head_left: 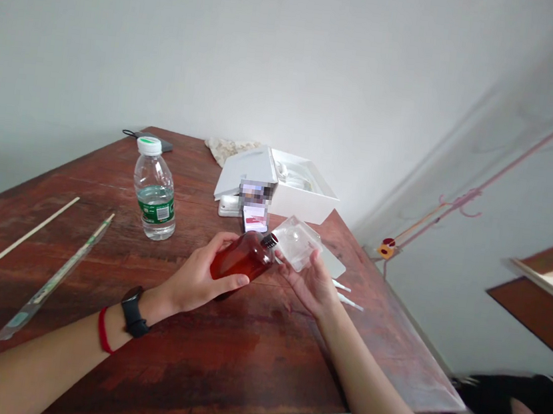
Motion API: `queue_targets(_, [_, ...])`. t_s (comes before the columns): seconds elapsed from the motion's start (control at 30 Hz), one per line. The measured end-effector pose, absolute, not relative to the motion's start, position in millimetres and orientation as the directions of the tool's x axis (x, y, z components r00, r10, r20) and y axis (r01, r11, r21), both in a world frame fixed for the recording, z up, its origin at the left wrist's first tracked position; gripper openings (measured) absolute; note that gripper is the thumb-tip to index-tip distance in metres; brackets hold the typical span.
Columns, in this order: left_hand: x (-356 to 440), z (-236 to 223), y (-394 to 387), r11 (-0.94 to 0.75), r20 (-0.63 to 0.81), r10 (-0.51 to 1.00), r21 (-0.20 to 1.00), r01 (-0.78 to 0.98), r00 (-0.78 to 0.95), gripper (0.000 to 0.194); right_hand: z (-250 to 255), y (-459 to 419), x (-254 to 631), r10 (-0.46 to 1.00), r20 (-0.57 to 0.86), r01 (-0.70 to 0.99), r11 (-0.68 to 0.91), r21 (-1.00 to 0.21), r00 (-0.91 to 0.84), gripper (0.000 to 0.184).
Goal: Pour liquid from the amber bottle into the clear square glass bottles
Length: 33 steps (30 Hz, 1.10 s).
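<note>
Table: dark reddish-brown wooden table (218,354), its corner pointing away from the person, with things spread across it.

Left side of table: a thin wooden stick (26,235) lies diagonally near the left edge, just beside a long plastic sleeve (54,274) with a green-marked stick inside.

Left wrist: a black smartwatch (135,310) and a red cord bracelet (103,330).

Left hand: the left hand (191,280) is closed around an amber plastic bottle (243,256) and holds it on its side above the table's middle, its black cap (269,240) pointing right.

Far left corner: an upright water bottle (154,192) with a green label stands nearby.

Far edge: an open white box (302,200) sits with its white lid (248,170) leaning against it. A pixelated item (256,198) stands in front.

Right hand: the right hand (310,285) grips a transparent plastic blister tray (297,243) with its fingers, just beside the bottle's cap.

Right edge: two white plastic sticks (344,292) lie just beyond the right hand.
</note>
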<state>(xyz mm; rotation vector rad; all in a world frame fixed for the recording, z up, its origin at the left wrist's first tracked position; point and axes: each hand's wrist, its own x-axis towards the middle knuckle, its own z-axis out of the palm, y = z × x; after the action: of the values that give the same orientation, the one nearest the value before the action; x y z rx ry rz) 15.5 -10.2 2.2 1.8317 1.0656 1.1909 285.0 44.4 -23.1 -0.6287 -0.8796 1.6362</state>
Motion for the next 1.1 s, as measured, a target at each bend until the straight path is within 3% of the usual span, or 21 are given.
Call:
queue_targets(0.13, [15,1,-9,-0.419,0.368,0.904,0.862,0.286,0.215,0.065,-18,43,281,0.969,0.042,-0.574,-0.11,-0.811,-0.244,0.065])
queue_targets(0.33, [15,2,-8,-0.457,0.419,0.89,0.825,0.334,0.183,0.066,-9,39,275,0.96,0.092,-0.595,-0.087,-0.799,-0.263,0.053])
queue_targets(0.5, [16,1,-8,-0.486,0.47,0.872,0.794,0.365,0.139,0.068,-8,41,277,0.952,0.109,-0.58,-0.081,-0.811,-0.285,0.058])
queue_targets(0.73, [15,2,-9,-0.456,0.442,0.887,0.797,0.396,0.132,0.068,-7,40,277,0.964,0.112,-0.586,-0.054,-0.808,-0.243,0.069])
queue_targets(0.93, [15,2,-9,-0.457,0.444,0.887,0.794,0.402,0.131,0.067,-5,39,276,0.961,0.133,-0.586,-0.036,-0.809,-0.242,0.059])
queue_targets(1.1, [16,2,-9,-0.469,0.457,0.88,0.786,0.402,0.133,0.068,-2,38,275,0.964,0.149,-0.578,-0.005,-0.816,-0.218,0.067])
